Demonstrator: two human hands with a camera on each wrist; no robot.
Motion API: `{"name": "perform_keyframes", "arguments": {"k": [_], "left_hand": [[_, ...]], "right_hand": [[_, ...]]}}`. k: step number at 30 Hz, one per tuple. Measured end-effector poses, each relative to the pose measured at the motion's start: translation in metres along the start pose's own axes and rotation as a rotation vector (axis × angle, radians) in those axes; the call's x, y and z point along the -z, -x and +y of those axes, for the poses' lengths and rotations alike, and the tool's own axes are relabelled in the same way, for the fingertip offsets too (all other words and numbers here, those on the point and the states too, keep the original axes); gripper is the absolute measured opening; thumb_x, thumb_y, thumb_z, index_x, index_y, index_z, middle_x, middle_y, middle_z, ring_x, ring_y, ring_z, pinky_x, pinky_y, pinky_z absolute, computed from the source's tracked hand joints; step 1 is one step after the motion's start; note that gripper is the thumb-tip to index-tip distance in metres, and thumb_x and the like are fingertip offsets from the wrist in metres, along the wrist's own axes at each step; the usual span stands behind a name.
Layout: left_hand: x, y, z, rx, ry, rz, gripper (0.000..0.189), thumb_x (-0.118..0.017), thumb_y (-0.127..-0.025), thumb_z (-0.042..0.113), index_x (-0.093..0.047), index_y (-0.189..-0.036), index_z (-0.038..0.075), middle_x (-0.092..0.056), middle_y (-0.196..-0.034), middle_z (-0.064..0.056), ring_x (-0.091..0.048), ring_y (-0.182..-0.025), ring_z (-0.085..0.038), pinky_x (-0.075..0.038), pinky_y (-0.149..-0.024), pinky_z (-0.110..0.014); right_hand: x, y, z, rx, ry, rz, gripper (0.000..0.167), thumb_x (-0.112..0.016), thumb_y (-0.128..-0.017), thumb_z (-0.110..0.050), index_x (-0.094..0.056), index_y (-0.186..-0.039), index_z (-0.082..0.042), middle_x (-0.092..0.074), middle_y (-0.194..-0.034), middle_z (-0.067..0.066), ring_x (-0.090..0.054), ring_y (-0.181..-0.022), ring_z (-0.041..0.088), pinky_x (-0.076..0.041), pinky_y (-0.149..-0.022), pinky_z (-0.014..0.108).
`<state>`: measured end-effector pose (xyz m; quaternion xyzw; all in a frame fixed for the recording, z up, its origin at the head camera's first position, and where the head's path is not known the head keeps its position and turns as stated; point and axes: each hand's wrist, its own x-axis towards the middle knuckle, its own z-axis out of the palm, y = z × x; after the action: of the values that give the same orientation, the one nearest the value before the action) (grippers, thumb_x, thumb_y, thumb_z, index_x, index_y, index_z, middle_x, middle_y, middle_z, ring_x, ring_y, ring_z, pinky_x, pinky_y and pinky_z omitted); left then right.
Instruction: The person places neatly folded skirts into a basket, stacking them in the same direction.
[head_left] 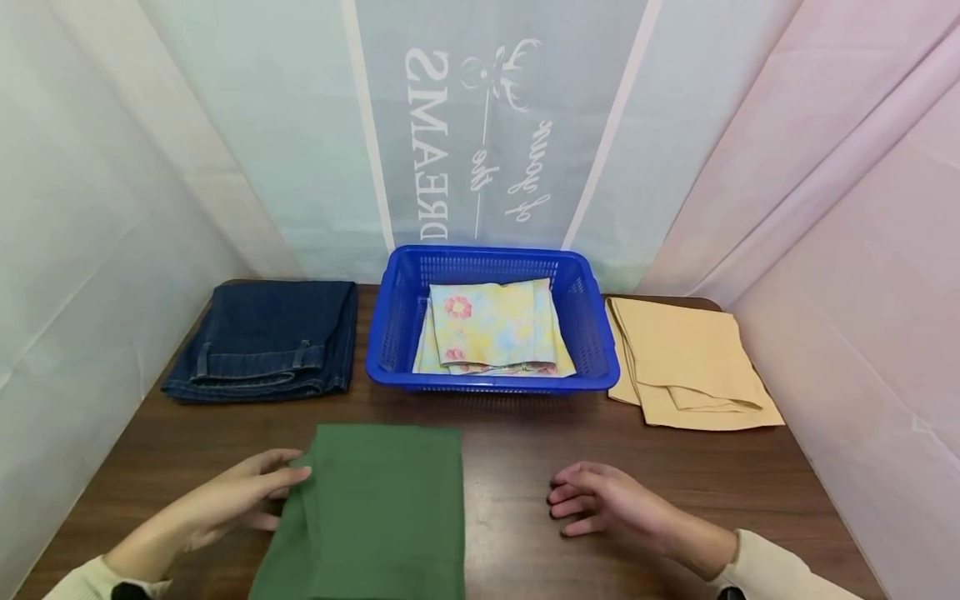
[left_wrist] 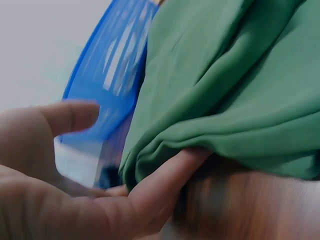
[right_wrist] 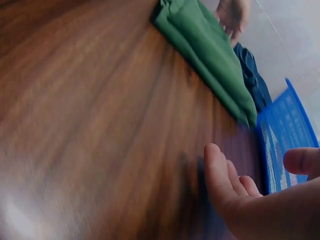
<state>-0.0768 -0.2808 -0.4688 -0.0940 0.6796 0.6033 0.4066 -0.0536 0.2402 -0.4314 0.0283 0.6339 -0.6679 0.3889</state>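
Note:
A folded green garment (head_left: 390, 508) lies on the table in front of me, its left side spread a little wider at the bottom. My left hand (head_left: 240, 496) is at its left edge. In the left wrist view, the fingers (left_wrist: 170, 182) reach under the green fold while the thumb stands apart from the cloth. My right hand (head_left: 611, 504) hovers to the right of the garment, holding nothing, with its fingers loosely bent. The right wrist view shows bare wood below that hand (right_wrist: 240, 195).
Behind the green garment stands a blue plastic basket (head_left: 491, 382) holding folded floral cloth (head_left: 495, 321). Folded dark jeans (head_left: 270, 333) lie to its left, folded beige cloth (head_left: 690, 358) to its right. Fabric walls enclose the wooden table (head_left: 510, 442) at the back and sides.

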Motion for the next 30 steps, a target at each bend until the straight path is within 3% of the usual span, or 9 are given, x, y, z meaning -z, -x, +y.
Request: {"name": "perform_keyframes", "arguments": {"k": [1, 4, 8, 11, 16, 20, 25, 30], "left_hand": [[-0.005, -0.004, -0.001, 0.003, 0.011, 0.012, 0.09, -0.059, -0.103, 0.044, -0.008, -0.158, -0.007, -0.035, -0.149, -0.037, -0.051, -0.128, -0.047, -0.056, -0.091, -0.055], [-0.002, -0.031, -0.02, 0.008, 0.078, 0.014, 0.1, -0.068, -0.096, 0.049, -0.01, -0.16, -0.001, -0.026, -0.155, -0.036, -0.049, -0.131, -0.046, -0.057, -0.09, -0.055], [-0.044, -0.023, 0.008, -0.025, 0.045, 0.036, 0.092, -0.064, -0.101, 0.039, -0.008, -0.159, -0.006, -0.016, -0.157, -0.041, -0.038, -0.138, -0.053, -0.057, -0.091, -0.053], [-0.088, 0.0, 0.045, -0.061, 0.01, 0.07, 0.079, -0.057, -0.105, 0.027, -0.011, -0.156, -0.011, -0.02, -0.154, -0.043, -0.035, -0.139, -0.054, -0.057, -0.091, -0.052], [-0.124, -0.006, 0.06, -0.105, 0.063, 0.056, 0.075, -0.056, -0.104, 0.017, -0.011, -0.155, -0.014, -0.026, -0.152, -0.041, -0.036, -0.14, -0.053, -0.057, -0.091, -0.052], [-0.14, -0.02, 0.064, -0.14, 0.109, 0.001, 0.078, -0.057, -0.103, 0.013, -0.006, -0.155, -0.015, -0.032, -0.147, -0.041, -0.039, -0.138, -0.052, -0.057, -0.092, -0.051], [-0.151, -0.036, 0.066, -0.198, 0.136, -0.005, 0.077, -0.06, -0.101, 0.009, -0.01, -0.155, -0.014, -0.04, -0.133, -0.034, -0.054, -0.126, -0.044, -0.059, -0.088, -0.047], [-0.157, -0.048, 0.064, -0.223, 0.224, -0.053, 0.072, -0.062, -0.101, 0.009, -0.018, -0.154, -0.013, -0.05, -0.132, -0.026, -0.064, -0.114, -0.028, -0.059, -0.091, -0.047]], "right_hand": [[-0.004, -0.001, 0.001, -0.006, 0.0, -0.005, 0.042, -0.046, -0.108, -0.021, -0.046, -0.131, 0.014, -0.065, -0.117, 0.017, -0.067, -0.106, 0.025, -0.059, -0.089, 0.046], [-0.016, -0.003, 0.004, -0.018, -0.001, -0.021, 0.044, -0.048, -0.108, -0.022, -0.046, -0.132, 0.015, -0.064, -0.121, 0.019, -0.066, -0.108, 0.025, -0.059, -0.09, 0.045], [-0.027, -0.007, 0.004, 0.002, 0.005, -0.009, 0.046, -0.049, -0.107, -0.021, -0.044, -0.132, 0.017, -0.062, -0.124, 0.021, -0.064, -0.112, 0.027, -0.059, -0.091, 0.045], [-0.027, -0.009, 0.003, 0.034, 0.011, 0.018, 0.047, -0.048, -0.107, -0.019, -0.04, -0.134, 0.019, -0.06, -0.126, 0.025, -0.062, -0.116, 0.031, -0.058, -0.091, 0.047], [-0.025, -0.009, 0.001, 0.035, 0.023, 0.064, 0.057, -0.049, -0.106, -0.018, -0.032, -0.141, 0.024, -0.057, -0.132, 0.027, -0.06, -0.119, 0.032, -0.058, -0.092, 0.048], [-0.021, -0.01, -0.001, 0.011, 0.064, 0.145, 0.066, -0.054, -0.105, -0.021, -0.028, -0.143, 0.026, -0.057, -0.132, 0.027, -0.061, -0.116, 0.028, -0.058, -0.092, 0.045], [-0.014, -0.013, -0.002, 0.007, 0.131, 0.274, 0.065, -0.06, -0.103, -0.023, -0.034, -0.142, 0.023, -0.059, -0.131, 0.025, -0.062, -0.113, 0.024, -0.056, -0.095, 0.045], [-0.009, -0.015, 0.001, 0.035, 0.13, 0.286, 0.07, -0.063, -0.101, -0.022, -0.032, -0.144, 0.023, -0.06, -0.131, 0.026, -0.064, -0.113, 0.023, -0.055, -0.097, 0.046]]}}
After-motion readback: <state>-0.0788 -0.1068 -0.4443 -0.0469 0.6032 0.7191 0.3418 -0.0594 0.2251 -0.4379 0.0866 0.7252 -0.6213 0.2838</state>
